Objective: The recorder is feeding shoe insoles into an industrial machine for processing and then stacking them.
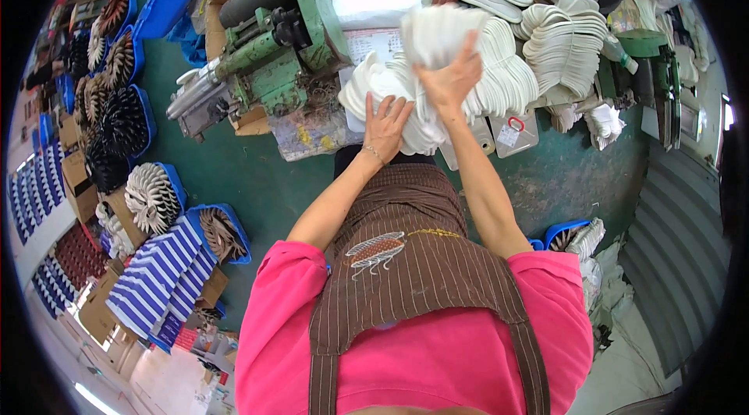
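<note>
The right hand [452, 78] is closed around a bunch of white insoles [437, 33], lifted and blurred, just above a fanned row of white insoles [499, 79] lying on the desk [546, 173]. The left hand [385, 128] is open, its fingers spread flat and pressing on the near end of that row, right beside the right wrist. To the left of the hands stands a green machine [281, 40] on the desk. Further right, more stacked white insoles [566, 44] lie in a curved pile. On the green floor [234, 173] at the person's left, blue trays [175, 189] hold upright packed soles.
</note>
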`<action>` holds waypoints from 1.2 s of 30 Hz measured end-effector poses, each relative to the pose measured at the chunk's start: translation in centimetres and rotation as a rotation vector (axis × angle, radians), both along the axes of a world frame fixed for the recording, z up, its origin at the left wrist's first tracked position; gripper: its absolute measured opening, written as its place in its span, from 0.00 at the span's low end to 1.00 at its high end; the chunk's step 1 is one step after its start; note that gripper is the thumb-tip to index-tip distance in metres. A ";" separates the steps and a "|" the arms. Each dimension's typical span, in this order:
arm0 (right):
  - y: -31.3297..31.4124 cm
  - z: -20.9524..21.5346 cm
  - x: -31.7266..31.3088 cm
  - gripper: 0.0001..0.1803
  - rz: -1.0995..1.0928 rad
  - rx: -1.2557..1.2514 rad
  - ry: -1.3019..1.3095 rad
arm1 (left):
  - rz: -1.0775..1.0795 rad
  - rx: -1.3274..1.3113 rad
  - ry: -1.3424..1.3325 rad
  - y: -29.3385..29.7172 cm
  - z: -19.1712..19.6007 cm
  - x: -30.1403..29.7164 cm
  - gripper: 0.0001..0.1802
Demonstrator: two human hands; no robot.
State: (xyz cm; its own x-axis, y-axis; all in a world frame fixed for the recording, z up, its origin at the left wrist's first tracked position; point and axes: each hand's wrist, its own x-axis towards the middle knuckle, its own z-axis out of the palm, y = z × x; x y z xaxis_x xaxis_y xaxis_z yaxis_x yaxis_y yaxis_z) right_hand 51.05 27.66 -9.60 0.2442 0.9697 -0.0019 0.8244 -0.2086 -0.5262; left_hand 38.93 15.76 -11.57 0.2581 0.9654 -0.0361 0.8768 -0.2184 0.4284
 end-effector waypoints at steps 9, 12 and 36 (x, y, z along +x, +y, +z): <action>8.0 14.2 11.5 0.40 -0.202 0.156 1.747 | -0.168 0.097 -0.025 0.8 -0.9 1.7 0.19; 3.7 12.9 12.2 0.41 -0.187 0.050 1.789 | -0.173 0.164 -0.142 3.8 0.4 1.5 0.23; -16.1 20.7 -17.1 0.38 0.629 -0.132 0.975 | 0.527 0.024 -1.378 -7.8 18.9 -21.2 0.83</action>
